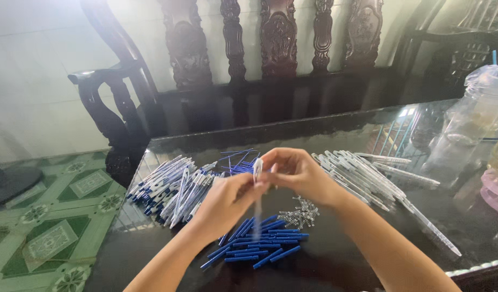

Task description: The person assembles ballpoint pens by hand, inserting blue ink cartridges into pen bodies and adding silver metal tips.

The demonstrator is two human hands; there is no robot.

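Pen barrel: a slim, clear and white pen barrel (257, 181), upright, blurred along its lower length.
Where it is: lifted above the dark glass desk (324, 259), between both hands at the centre of the view.
Left hand (227, 201): fingers closed on the barrel's upper part from the left.
Right hand (300, 174): fingertips pinched at the barrel's top end.
Below the hands: loose blue pen parts (260, 243), small metal springs (300, 213) just beside them.
Sides: assembled pens (170, 186) to the left, clear barrels (368, 173) to the right.

A dark carved wooden bench (276, 65) backs a pale wall (38, 81); green patterned floor tiles (49, 227) lie left.
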